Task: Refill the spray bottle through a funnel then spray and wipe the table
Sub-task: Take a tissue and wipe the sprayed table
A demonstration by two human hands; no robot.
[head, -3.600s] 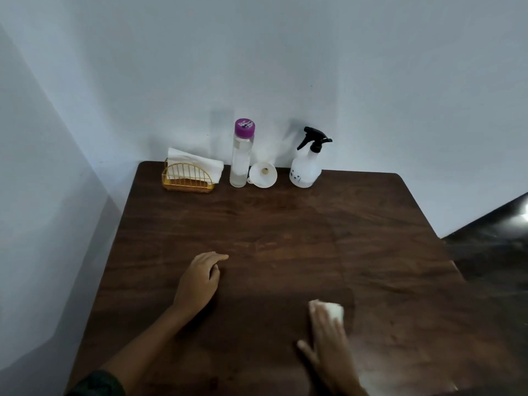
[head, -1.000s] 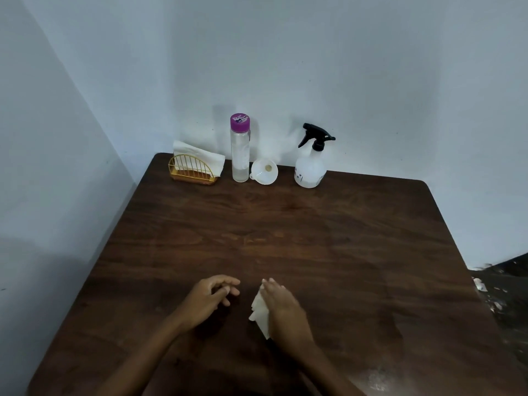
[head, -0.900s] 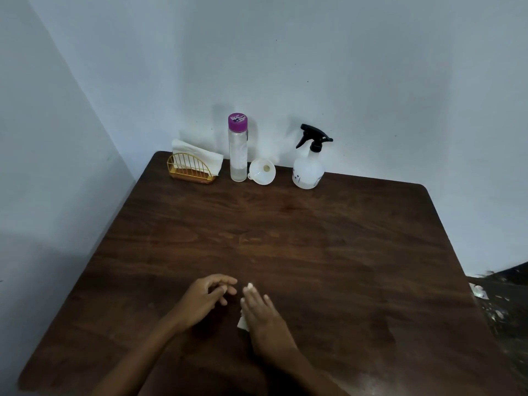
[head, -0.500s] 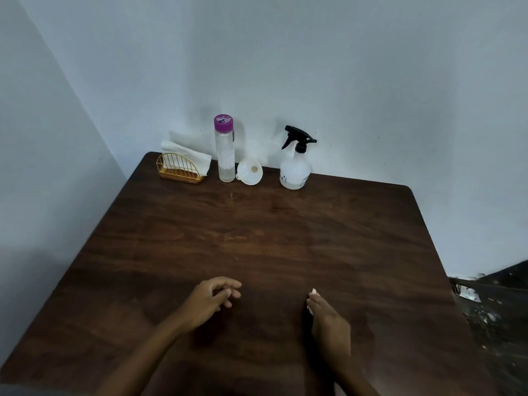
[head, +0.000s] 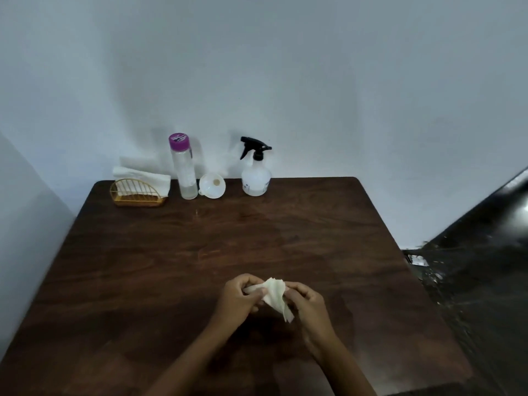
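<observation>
A crumpled white tissue [head: 275, 295] hangs between both hands, lifted just above the dark wooden table [head: 171, 267] near its front middle. My left hand [head: 238, 300] pinches its left end and my right hand [head: 307, 305] grips its right side. At the back edge by the wall stand a white spray bottle [head: 255, 174] with a black trigger head, a white funnel [head: 212, 185] lying on its side, and a tall clear bottle [head: 184, 167] with a purple cap.
A gold wire holder [head: 137, 192] with white napkins sits at the back left corner. White walls close the table's back and left sides. To the right the table edge drops to a dark floor [head: 485, 267].
My right hand was flat on the table wiping with the tissue. Now both hands have met at the front middle and hold the tissue up off the surface.
</observation>
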